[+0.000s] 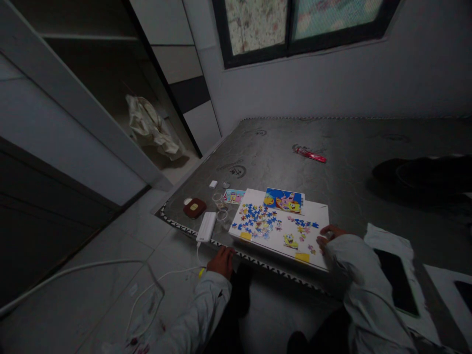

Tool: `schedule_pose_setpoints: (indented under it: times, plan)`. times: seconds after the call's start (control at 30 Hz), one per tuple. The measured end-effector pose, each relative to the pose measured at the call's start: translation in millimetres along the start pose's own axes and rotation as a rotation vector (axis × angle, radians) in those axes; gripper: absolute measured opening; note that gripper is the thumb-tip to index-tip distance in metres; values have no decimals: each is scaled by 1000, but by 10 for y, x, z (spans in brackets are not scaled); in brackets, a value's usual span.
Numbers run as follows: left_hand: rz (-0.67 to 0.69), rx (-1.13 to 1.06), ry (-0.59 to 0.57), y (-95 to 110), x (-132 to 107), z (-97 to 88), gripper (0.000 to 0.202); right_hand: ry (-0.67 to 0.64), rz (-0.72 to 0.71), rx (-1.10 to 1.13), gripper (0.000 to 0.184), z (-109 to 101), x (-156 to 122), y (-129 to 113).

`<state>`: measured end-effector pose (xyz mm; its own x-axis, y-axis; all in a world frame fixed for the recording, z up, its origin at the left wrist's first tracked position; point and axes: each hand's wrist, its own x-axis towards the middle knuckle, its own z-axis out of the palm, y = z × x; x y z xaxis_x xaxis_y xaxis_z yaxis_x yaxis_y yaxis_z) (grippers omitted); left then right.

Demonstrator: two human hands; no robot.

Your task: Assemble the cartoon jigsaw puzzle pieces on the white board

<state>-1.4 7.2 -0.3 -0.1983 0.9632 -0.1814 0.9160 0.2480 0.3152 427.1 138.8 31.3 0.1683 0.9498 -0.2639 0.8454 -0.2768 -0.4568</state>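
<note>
"Seeing both hands?"
"Left hand, lower centre: fingers curled, cannot tell if gripping. Right hand, right of centre: fingers bent at the white board, right edge; grip unclear."
"Puzzle pieces?"
"Scattered across board, below frame centre."

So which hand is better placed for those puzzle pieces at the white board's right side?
Probably the right hand: it's at the right edge of the white board, close to those puzzle pieces; the left hand is by the near-left corner.

Power bank (cable attached) near brown case; dark phone at right.
</note>
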Motion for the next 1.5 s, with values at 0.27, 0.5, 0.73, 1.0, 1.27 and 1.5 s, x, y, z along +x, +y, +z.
schedule_pose_setpoints:
  times: [0.27, 0.5, 0.73, 1.0, 1.27, 1.5]
  plan:
    - [4, -2, 1, 9, -3, -9, 35, -100, -28, -61, 17, -75, 22, -88]
    - [-7, -1, -10, 34, 5, -28, 34, -129, -130, -298, 34, -55, -257, -455]
    - [12, 13, 4, 13, 13, -2, 35, -213, -202, -312, 42, -152, -495, -825]
    - [20, 21, 15, -11, 12, 26, 35, -253, -191, -411, 57, -198, -644, -1093]
    - [5, 6, -20, 11, 16, -4, 34, -241, -185, -377, 47, -175, -652, -1143]
    - [-6, -22, -33, 49, -3, -72, 35, -247, -190, -357, 45, -183, -648, -1156]
